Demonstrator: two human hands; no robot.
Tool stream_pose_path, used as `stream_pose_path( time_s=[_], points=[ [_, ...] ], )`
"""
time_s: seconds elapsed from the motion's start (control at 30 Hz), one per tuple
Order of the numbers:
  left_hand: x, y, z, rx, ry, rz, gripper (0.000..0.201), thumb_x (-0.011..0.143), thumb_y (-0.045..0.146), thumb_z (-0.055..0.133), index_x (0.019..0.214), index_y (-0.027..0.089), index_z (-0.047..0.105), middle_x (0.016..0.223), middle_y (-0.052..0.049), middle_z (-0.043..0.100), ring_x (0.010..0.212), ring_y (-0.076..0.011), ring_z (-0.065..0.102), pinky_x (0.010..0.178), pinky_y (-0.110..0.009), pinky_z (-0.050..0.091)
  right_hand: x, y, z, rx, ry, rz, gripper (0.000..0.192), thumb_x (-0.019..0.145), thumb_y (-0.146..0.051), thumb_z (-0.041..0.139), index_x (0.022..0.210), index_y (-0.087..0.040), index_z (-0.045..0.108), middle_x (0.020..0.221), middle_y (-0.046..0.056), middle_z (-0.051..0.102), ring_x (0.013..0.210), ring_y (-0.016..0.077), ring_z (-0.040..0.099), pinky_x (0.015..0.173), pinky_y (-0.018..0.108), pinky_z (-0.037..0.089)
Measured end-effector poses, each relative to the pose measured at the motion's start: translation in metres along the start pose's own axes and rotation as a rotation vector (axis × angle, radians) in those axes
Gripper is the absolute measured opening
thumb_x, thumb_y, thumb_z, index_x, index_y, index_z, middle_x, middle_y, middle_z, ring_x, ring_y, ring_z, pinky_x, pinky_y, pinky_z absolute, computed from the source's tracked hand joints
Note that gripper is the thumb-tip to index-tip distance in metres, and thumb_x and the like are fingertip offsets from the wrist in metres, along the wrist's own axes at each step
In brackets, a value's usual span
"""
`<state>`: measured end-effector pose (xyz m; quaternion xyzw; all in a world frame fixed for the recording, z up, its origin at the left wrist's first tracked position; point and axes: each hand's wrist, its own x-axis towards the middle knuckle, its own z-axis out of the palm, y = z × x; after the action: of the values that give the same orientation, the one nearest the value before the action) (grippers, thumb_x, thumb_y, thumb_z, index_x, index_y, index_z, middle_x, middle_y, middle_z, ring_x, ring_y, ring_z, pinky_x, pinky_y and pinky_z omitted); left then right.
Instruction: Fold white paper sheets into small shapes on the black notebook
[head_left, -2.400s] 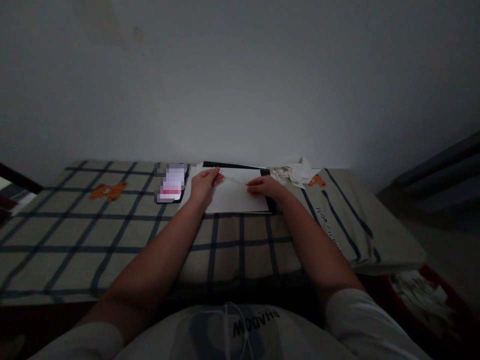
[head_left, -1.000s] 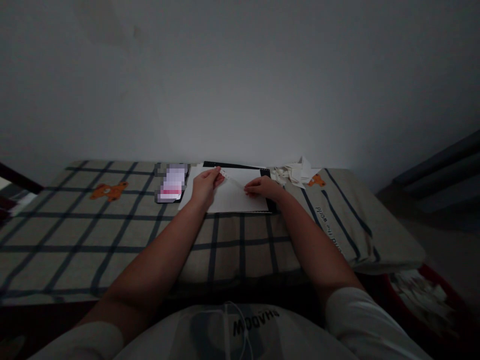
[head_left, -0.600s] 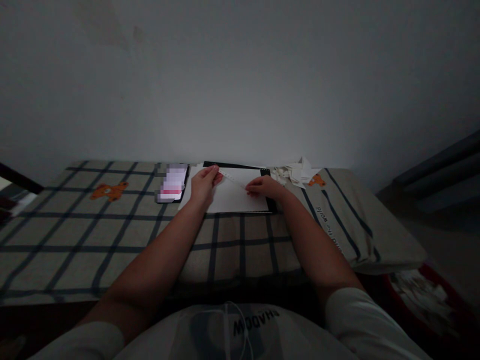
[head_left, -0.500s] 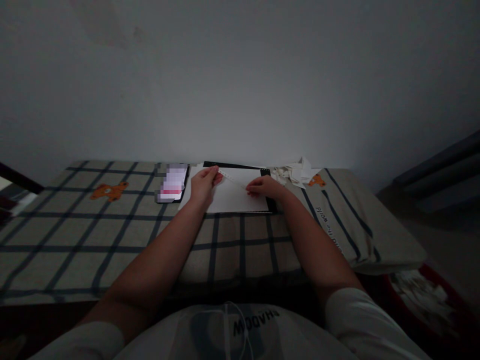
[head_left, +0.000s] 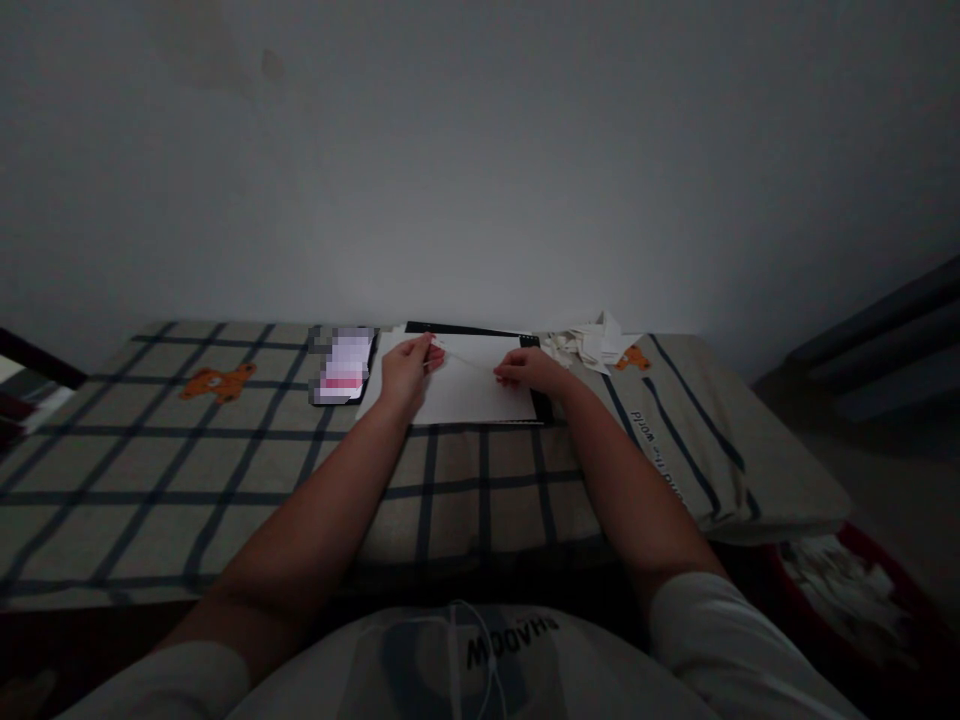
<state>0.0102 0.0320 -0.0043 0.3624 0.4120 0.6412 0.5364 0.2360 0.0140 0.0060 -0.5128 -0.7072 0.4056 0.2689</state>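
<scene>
A thin white paper strip (head_left: 471,363) stretches between my two hands above a stack of white paper sheets (head_left: 469,398). My left hand (head_left: 411,362) pinches its left end, fingers closed. At the other end, the fingertips of my right hand (head_left: 525,368) are closed on the strip. Under the sheets, something flat and black with small holes along its edge (head_left: 541,405) shows at the right and at the back. The strip is seen nearly edge-on, so its markings are hard to make out.
A phone with a lit screen (head_left: 345,368) lies left of the sheets. Crumpled paper scraps (head_left: 589,345) are heaped on the right. A checked cloth (head_left: 262,470) covers the table, which meets the wall (head_left: 480,180). On the floor at right, a red basin (head_left: 911,600) holds more scraps.
The paper strip has turned from showing its face to nearly edge-on. Both hands stay almost in place, with the right fingers shifted slightly.
</scene>
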Motion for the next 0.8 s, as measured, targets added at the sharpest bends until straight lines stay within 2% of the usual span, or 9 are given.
stream_pose_path(
  time_s=[0.17,0.47,0.7,0.8],
  points=[
    [-0.0012,0.0018,-0.0004,-0.015,0.011,0.004,0.024,0.067,0.033,0.073,0.077,0.012,0.066,0.070,-0.003,0.061,0.064,-0.0091,0.058,0.064,-0.024,0.050,0.0021,0.0011,0.0029,0.078,0.066,-0.015,0.018,0.074,-0.030,0.062,0.071,-0.013,0.064,0.068,0.004,0.064,0.055,0.0085,0.052,0.054,0.022,0.041],
    [0.0001,0.0024,0.0004,-0.029,0.035,-0.005,0.023,0.065,0.032,0.074,0.075,0.013,0.065,0.072,-0.002,0.060,0.062,-0.0076,0.055,0.062,-0.022,0.050,0.0042,0.0029,0.0077,0.233,0.129,0.050,0.019,0.069,-0.032,0.065,0.069,-0.013,0.064,0.064,0.002,0.062,0.054,0.0079,0.050,0.053,0.021,0.040],
    [0.0008,0.0038,-0.0004,-0.059,0.034,0.001,0.023,0.064,0.029,0.075,0.076,0.013,0.066,0.074,-0.002,0.061,0.062,-0.0069,0.054,0.059,-0.019,0.050,0.0044,0.0024,0.0068,0.340,0.144,0.055,0.020,0.068,-0.031,0.067,0.076,-0.013,0.066,0.067,0.003,0.063,0.057,0.0081,0.052,0.056,0.022,0.043],
    [0.0016,0.0027,-0.0016,-0.054,0.037,0.010,0.023,0.064,0.030,0.075,0.076,0.013,0.066,0.074,-0.002,0.061,0.062,-0.0067,0.054,0.059,-0.019,0.049,0.0023,-0.0005,0.0065,0.384,0.125,0.036,0.024,0.068,-0.029,0.068,0.087,-0.013,0.065,0.072,0.003,0.065,0.057,0.0078,0.054,0.057,0.021,0.044]
  ],
)
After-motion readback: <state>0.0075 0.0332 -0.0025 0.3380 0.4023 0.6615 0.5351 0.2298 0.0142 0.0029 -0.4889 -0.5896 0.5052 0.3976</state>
